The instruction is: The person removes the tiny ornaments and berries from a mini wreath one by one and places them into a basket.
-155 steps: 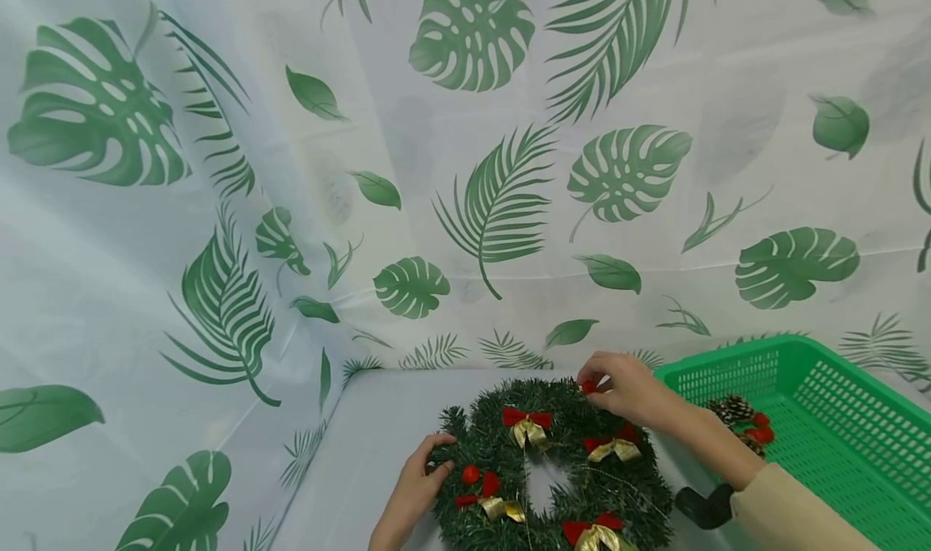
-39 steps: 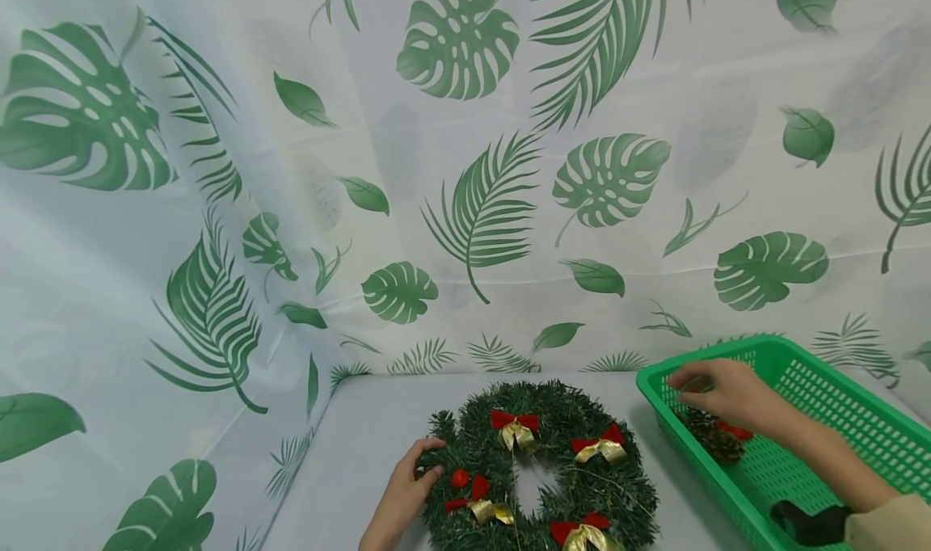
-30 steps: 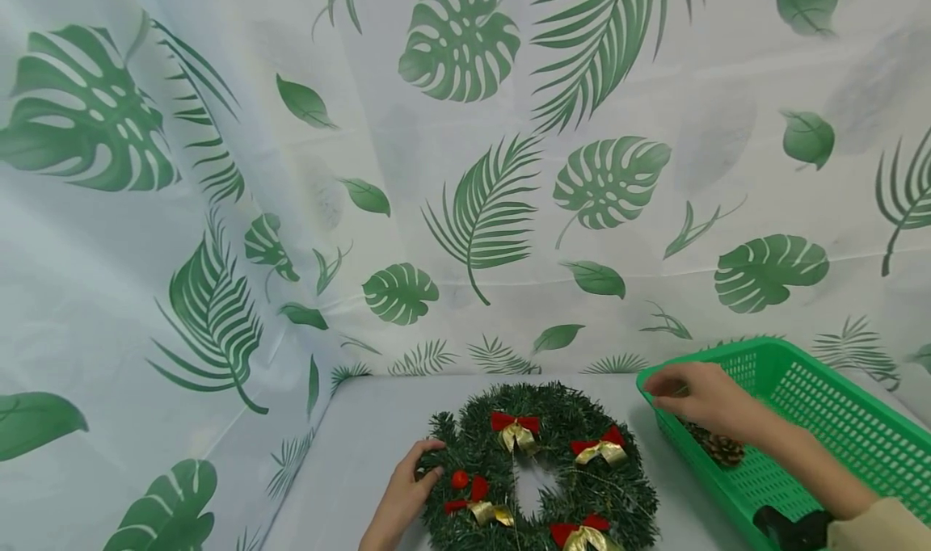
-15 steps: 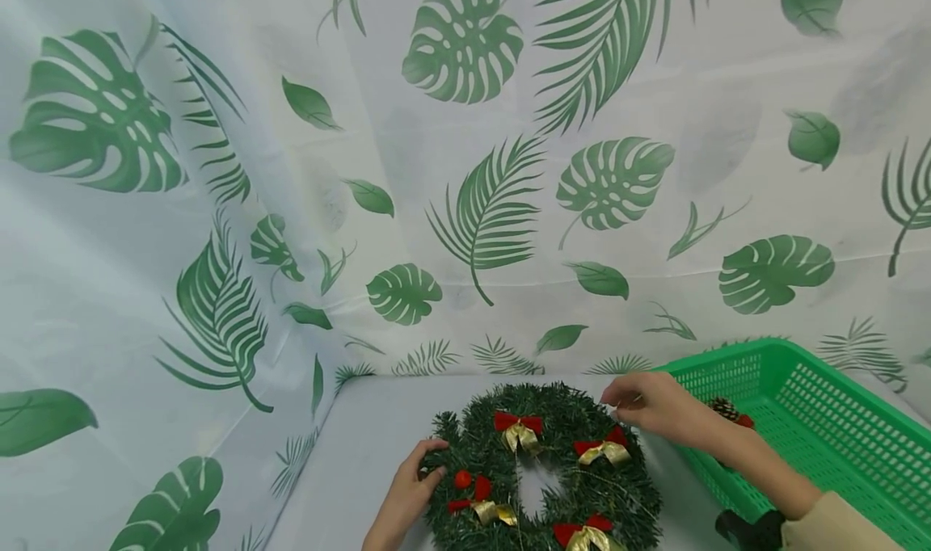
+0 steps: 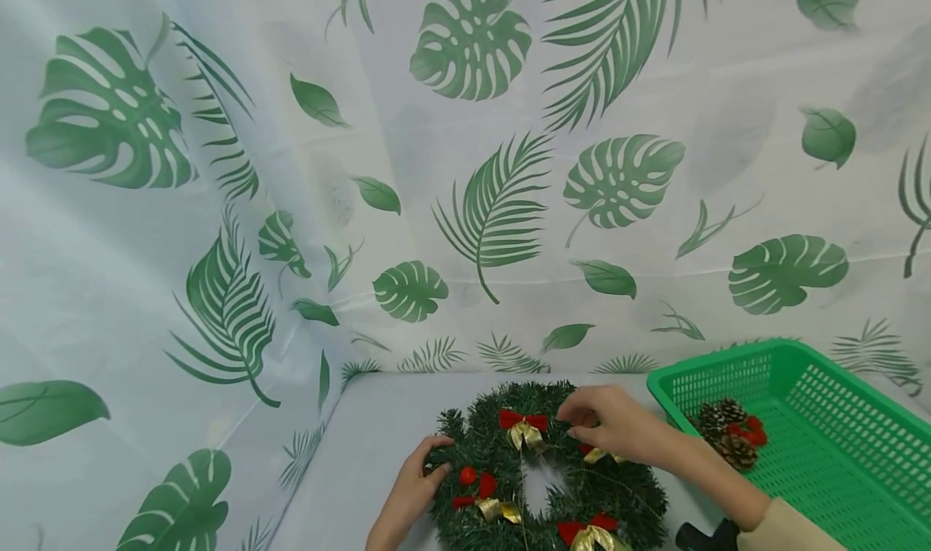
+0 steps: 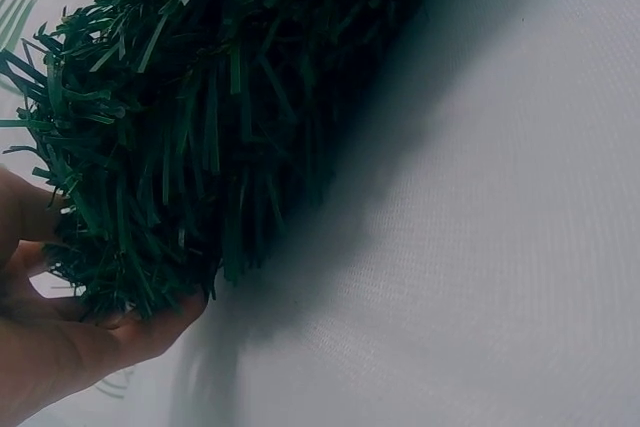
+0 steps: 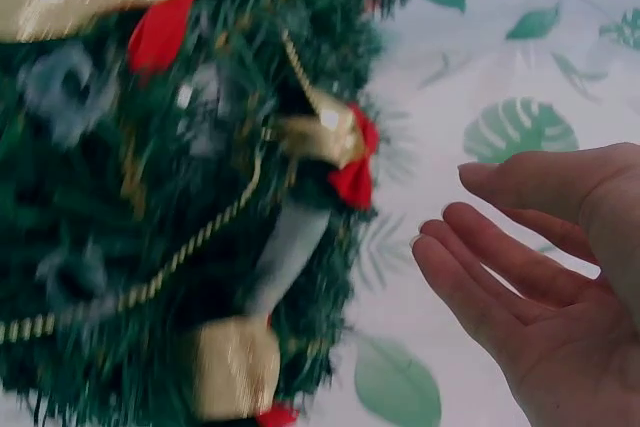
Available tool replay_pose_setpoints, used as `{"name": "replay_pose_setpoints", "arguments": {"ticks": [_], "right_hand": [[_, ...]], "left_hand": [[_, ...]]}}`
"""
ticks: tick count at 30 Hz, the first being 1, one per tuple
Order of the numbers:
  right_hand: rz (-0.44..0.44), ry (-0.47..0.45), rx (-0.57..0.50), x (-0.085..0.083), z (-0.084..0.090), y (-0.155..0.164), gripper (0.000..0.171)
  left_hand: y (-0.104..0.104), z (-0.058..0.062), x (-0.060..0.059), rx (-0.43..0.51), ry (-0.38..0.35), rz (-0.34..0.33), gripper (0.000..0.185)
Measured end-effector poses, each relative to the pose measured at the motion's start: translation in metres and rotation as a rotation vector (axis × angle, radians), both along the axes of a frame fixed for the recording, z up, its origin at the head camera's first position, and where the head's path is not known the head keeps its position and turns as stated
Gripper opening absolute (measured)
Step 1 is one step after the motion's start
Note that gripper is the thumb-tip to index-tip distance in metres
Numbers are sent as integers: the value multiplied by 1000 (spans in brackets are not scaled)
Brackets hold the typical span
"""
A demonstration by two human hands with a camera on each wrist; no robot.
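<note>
A green tinsel wreath (image 5: 625,494) lies on the white-covered table, with several red-and-gold bows (image 5: 525,423), a thin gold bead string (image 7: 190,247) and one red ball (image 5: 468,476). My left hand (image 5: 413,490) grips the wreath's left edge; in the left wrist view, thumb and fingers are around the tinsel (image 6: 200,127). Over the wreath's upper right part hovers my right hand (image 5: 618,427), partly covering a bow. The right wrist view has its fingers (image 7: 480,297) loosely bent and apart from the thumb, with nothing visible between them.
To the right stands a green perforated basket (image 5: 836,446). Pine cones (image 5: 735,450) and red pieces (image 5: 752,431) lie at its left side. Leaf-printed white sheeting (image 5: 509,309) hangs behind and to the left. A dark device (image 5: 705,537) sits at my right wrist.
My right hand was at the wreath's upper right with a red piece, later over the basket; it has since moved left, back over the wreath. The left hand keeps its hold.
</note>
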State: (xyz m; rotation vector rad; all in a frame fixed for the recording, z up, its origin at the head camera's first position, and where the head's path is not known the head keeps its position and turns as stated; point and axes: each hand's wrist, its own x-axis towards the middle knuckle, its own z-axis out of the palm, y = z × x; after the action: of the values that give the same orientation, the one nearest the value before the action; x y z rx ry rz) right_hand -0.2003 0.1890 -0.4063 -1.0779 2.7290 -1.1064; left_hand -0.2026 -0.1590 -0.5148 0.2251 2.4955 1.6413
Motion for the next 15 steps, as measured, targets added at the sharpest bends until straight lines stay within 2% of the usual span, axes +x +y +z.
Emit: {"name": "replay_pose_setpoints", "arguments": {"ticks": [6, 10, 15], "right_hand": [[46, -27, 2, 5, -2, -24, 19], [80, -7, 14, 5, -4, -39, 21], [126, -12, 13, 3, -10, -57, 21]], "left_hand": [[1, -1, 0, 23, -13, -5, 35], [1, -2, -1, 33, -19, 3, 35], [0, -2, -1, 39, -62, 21, 35]]}}
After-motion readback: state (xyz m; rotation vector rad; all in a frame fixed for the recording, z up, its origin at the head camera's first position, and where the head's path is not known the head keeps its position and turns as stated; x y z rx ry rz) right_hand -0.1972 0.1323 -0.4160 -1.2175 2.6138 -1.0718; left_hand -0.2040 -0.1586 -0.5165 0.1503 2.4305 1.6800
